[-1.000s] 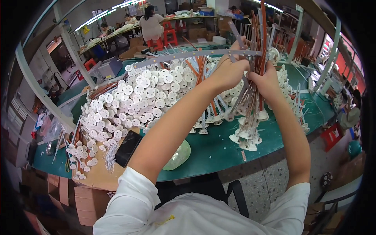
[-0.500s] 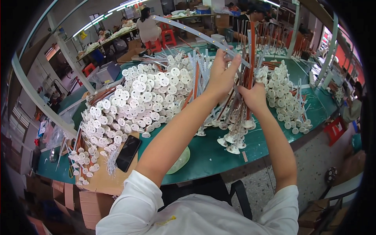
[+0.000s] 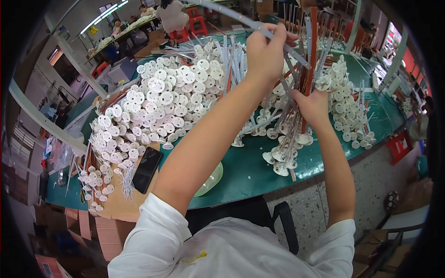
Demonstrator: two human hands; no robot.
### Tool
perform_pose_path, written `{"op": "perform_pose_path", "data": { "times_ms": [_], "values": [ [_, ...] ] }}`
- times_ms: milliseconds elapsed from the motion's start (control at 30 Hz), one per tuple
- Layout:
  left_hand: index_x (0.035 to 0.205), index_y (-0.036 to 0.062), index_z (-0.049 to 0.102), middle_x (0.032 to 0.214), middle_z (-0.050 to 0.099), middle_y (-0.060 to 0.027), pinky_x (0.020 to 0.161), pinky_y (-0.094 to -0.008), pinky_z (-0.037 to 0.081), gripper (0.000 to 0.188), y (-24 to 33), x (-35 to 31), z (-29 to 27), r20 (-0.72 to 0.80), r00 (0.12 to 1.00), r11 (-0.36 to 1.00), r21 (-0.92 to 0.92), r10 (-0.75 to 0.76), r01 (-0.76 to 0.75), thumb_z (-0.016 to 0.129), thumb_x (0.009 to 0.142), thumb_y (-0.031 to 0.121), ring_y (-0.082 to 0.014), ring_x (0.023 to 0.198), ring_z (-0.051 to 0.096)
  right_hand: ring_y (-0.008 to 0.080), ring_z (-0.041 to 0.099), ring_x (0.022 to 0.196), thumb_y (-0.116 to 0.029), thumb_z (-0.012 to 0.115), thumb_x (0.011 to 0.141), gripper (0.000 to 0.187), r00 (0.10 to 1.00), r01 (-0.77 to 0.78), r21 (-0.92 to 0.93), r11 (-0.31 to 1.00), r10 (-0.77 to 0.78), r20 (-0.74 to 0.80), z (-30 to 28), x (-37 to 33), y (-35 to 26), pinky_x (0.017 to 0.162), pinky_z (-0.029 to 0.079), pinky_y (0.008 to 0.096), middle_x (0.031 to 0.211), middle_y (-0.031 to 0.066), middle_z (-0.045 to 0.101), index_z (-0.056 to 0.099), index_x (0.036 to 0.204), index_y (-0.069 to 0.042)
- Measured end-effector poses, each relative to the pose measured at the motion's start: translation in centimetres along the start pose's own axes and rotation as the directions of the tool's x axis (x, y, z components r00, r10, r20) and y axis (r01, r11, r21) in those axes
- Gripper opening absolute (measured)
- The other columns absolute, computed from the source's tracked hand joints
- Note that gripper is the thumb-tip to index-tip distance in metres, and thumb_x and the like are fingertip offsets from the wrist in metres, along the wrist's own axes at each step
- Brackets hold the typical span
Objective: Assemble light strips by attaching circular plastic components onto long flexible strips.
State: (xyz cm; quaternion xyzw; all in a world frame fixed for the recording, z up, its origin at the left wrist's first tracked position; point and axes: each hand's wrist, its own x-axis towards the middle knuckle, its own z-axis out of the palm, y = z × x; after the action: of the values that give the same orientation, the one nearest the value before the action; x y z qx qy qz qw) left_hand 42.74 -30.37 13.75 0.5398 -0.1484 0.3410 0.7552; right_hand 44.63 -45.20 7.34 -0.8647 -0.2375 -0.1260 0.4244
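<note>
Through the pinching left hand (image 3: 269,48), a strip (image 3: 244,20) is slanting lengthwise up-left; the right hand (image 3: 313,105) is clasping a bundle (image 3: 311,51).

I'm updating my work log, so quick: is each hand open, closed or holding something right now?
Left hand: closed, holding a pale LED strip.
Right hand: closed around a bundle of orange and grey strips.

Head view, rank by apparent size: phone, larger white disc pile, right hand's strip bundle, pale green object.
1. Larger white disc pile
2. Strip bundle
Below those, unranked: phone and pale green object, since the left forearm hides part of the latter.
</note>
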Motion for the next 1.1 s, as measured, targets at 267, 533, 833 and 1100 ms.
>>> {"op": "perform_pose_path", "data": {
  "times_ms": [267, 533, 833, 1100],
  "values": [
    [0.081, 0.0023, 0.05, 0.055, 0.058, -0.0044, 0.052, -0.0264, 0.049, 0.037, -1.8, -2.0, 3.2, -0.06, 0.995, 0.997, 0.014, 0.078, -0.077, 0.045, 0.103, 0.031, -0.0117, 0.051, 0.06, 0.0224, 0.064, 0.094, -0.01, 0.07, 0.078, 0.033, 0.992, 0.031, 0.249, 0.968, 0.0, -0.123, 1.6, -3.7, 2.5, 0.088, 0.046, 0.0339, 0.104, 0.0112, 0.069, 0.062, 0.108, 0.002],
    [0.066, 0.0001, 0.059, 0.054, 0.057, -0.0057, 0.049, -0.0282, 0.043, 0.042, -3.4, -0.7, 1.4, 0.023, 0.969, 0.925, 0.294, 0.246, -0.242, 0.052, 0.098, 0.027, -0.0125, 0.049, 0.055, 0.0192, 0.059, 0.104, 0.0, 0.065, 0.08, 0.054, 0.993, 0.065, 0.723, 0.688, 0.028, -0.115, 4.1, -3.8, 2.7, 0.093, 0.044, 0.0325, 0.119, 0.0077, 0.062, 0.048, 0.131, -0.002],
    [0.072, 0.0034, 0.059, 0.061, 0.058, -0.0012, 0.052, -0.0273, 0.04, 0.031, -3.5, -1.8, 0.5, 0.043, 0.94, 0.862, 0.386, 0.338, -0.328, 0.058, 0.096, 0.024, -0.0085, 0.056, 0.05, 0.0239, 0.051, 0.12, 0.001, 0.071, 0.076, 0.09, 0.934, 0.356, 0.795, 0.491, -0.151, -0.325, 5.0, -5.0, 2.2, 0.103, 0.041, 0.0367, 0.134, 0.0125, 0.047, 0.02, 0.149, -0.006],
    [0.137, -0.0008, 0.029, 0.091, 0.045, -0.001, 0.068, -0.0219, 0.037, 0.058, -4.2, -5.4, 2.3, 0.068, 0.968, 0.97, 0.019, 0.242, -0.243, 0.045, 0.101, 0.042, -0.0067, 0.075, 0.042, 0.0198, 0.053, 0.102, -0.011, 0.061, 0.095, 0.023, 0.655, 0.51, 0.163, 0.845, -0.259, -0.71, 7.2, -4.3, 4.0, 0.091, 0.043, 0.0336, 0.112, 0.0109, 0.055, 0.051, 0.112, 0.0]
  ]
}}
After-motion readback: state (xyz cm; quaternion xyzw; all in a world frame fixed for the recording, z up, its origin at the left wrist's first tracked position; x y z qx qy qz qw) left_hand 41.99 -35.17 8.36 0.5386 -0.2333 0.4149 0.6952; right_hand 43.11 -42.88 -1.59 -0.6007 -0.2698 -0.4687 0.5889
